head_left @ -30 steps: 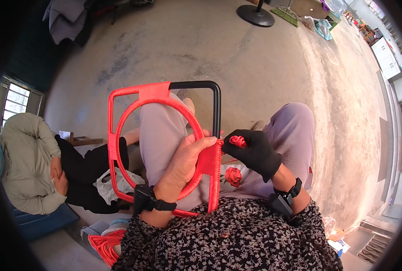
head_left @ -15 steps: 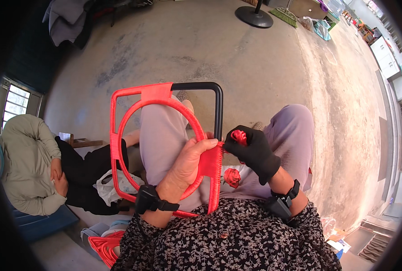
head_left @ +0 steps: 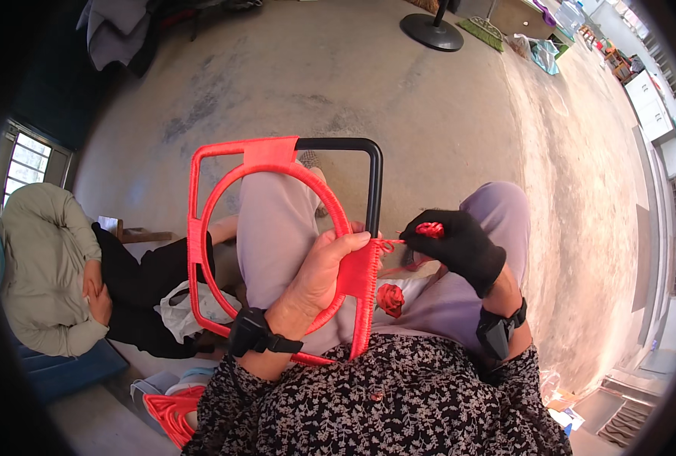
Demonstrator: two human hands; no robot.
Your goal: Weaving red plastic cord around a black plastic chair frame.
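A square metal frame rests upright on my lap, mostly wrapped in red cord, with a red hoop inside it and one black bare corner. My left hand grips the frame's right side where the red wrapping is dense. My right hand, in a black glove, pinches a small bundle of red cord just right of the frame, with a taut strand running to it. A ball of red cord lies on my lap below the hands.
A person in a light jacket sits at my left with a white bag. Red frames lie on the floor by my left hip. A fan base stands far off on the concrete floor.
My gloved right hand has pulled the red cord a little to the right, away from the frame. The left hand keeps its grip on the frame.
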